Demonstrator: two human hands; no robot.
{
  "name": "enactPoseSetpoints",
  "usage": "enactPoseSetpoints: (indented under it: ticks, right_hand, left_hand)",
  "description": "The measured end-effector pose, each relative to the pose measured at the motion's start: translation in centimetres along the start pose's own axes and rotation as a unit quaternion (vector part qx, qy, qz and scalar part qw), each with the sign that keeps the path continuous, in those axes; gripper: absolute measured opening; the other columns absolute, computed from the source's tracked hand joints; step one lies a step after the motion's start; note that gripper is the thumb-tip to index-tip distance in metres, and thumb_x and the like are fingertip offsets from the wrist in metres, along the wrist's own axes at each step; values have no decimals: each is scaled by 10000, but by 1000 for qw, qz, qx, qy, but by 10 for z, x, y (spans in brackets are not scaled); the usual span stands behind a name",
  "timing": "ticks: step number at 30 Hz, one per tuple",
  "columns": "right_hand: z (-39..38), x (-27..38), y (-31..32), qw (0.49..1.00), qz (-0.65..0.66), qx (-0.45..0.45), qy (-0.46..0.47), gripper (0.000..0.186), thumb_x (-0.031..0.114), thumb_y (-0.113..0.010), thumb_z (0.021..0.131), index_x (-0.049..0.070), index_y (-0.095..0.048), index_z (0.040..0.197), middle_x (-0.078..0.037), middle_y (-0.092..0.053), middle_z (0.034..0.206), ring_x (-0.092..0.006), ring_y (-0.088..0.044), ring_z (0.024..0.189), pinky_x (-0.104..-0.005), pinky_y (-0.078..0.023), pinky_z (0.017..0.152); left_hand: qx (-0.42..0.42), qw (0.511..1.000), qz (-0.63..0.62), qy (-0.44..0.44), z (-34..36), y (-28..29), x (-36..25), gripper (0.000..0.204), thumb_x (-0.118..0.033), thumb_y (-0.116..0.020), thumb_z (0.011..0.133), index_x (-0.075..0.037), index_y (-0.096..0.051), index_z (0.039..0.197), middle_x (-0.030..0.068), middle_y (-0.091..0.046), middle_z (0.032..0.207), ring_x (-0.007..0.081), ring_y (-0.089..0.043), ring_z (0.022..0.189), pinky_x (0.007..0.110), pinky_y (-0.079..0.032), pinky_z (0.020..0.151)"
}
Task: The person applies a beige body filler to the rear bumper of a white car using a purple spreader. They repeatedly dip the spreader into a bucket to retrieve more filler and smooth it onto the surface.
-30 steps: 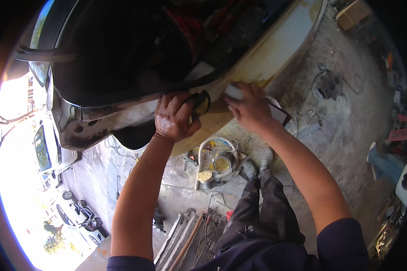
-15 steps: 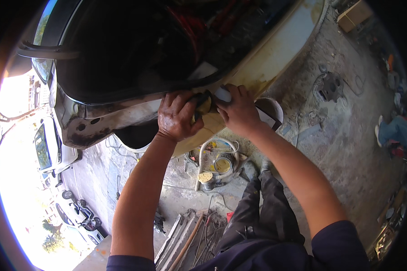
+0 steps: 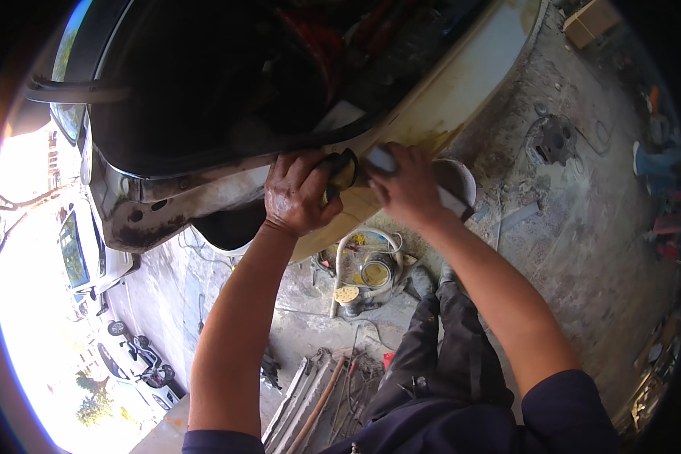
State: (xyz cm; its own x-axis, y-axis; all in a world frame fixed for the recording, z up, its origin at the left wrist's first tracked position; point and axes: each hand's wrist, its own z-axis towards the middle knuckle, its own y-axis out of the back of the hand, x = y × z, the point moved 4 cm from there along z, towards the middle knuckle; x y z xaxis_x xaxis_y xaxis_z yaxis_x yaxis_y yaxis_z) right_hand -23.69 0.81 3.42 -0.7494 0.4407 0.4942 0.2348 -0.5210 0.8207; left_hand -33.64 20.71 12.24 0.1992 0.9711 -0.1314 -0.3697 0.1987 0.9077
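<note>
My left hand point(image 3: 299, 193) is closed on a dark-and-yellow object point(image 3: 342, 170) at the edge of a car body point(image 3: 439, 113), below a large black window opening. My right hand point(image 3: 408, 185) grips a pale grey block point(image 3: 380, 159) against the cream, yellow-stained panel, just right of that object; motion softens its outline. A rusty panel edge with holes point(image 3: 140, 227) extends left from my hands. Under the right wrist, partly hidden, lies a round-rimmed container or opening point(image 3: 458, 178) with a flat pale piece.
On the dusty floor below are a sander with a hose point(image 3: 348, 295), a tin point(image 3: 374, 271) and long scraps point(image 3: 310, 393). A metal part point(image 3: 548, 144) and a cardboard box point(image 3: 586, 23) lie right. A person's blue-clad leg point(image 3: 651, 163) shows at the right edge. Parked vehicles point(image 3: 83, 250) stand left.
My right hand has moved left toward my left hand, then slightly back, with the pale block. My left hand stays in place, still gripping. The blue-clad leg at the right has moved farther from me.
</note>
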Motion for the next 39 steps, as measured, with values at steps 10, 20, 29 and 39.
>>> enactPoseSetpoints:
  ticks: [10,20,29,39]
  right_hand:
    - [-1,-1,-4,999,-31,9,11,337,246,-813,1026,233,-861,1359,-183,-653,1502,-418,-597,1350,-595,-547,1111]
    - [0,6,-4,999,34,-16,-11,373,280,-844,988,219,-865,1356,-173,-678,1434,-421,-599,1294,-553,-506,1149]
    - [5,4,-7,997,70,6,-21,362,282,-822,1001,248,-863,1359,-154,-702,1451,-412,-615,1283,-560,-526,1117]
    - [3,6,2,999,-20,-27,-35,309,237,-835,986,222,-881,1292,-162,-699,1459,-425,-627,1270,-532,-533,1136]
  left_hand:
    - [4,1000,4,4,-2,-3,1,552,-292,-861,704,-94,-782,1214,118,-738,1309,388,-701,1186,541,-619,978]
    - [12,1000,-1,0,0,-3,1,532,-352,-795,801,-68,-795,1250,174,-744,1280,433,-705,1155,565,-589,1013]
    - [-4,1000,3,-2,3,-1,-1,505,-264,-818,735,-104,-795,1214,121,-745,1258,383,-714,1145,527,-603,970]
    - [-4,1000,2,10,0,-2,1,511,-290,-813,752,-98,-782,1224,126,-736,1247,392,-708,1111,536,-603,950]
